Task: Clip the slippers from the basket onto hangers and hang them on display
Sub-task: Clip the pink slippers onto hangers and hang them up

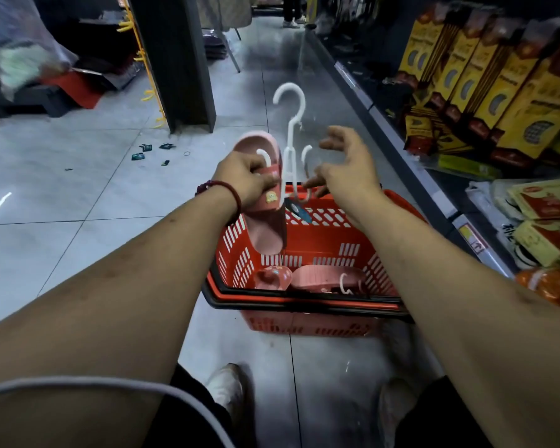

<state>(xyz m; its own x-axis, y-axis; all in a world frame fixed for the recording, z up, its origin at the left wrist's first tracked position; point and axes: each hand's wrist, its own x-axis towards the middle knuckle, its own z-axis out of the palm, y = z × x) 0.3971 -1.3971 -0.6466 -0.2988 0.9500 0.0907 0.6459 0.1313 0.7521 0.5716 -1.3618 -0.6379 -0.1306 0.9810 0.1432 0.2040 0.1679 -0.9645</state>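
Pink slipper (267, 234), held up over a red basket (317, 240) that sits on the shop's tiled floor. The person's left hand (243, 179) grips the slipper by its strap, thumb pressing it against the left prong of a white plastic hanger (286, 169) whose hook points up. The right hand (346, 166) is spread wide, upper fingers splayed clear of the hanger, while the lower fingertips seem to touch its right prong. That prong carries nothing.

Down in the basket lie more pink slippers (320, 278) and a second hanger (345, 284).

The step in hand looks like seating the first slipper on its prong. To do it well, the right hand should steady the hanger's stem while the left works the strap fully past the prong's curl, so the slipper hangs without sliding off. Its partner then needs fetching from the basket for the free prong, keeping the pair balanced.

A small yellow badge (270, 198) sits on the strap, with no writing I can make out. Yellow boxes (511, 92) fill the shelf on the right; their print, and the shelf-edge price labels, are too blurred to read.
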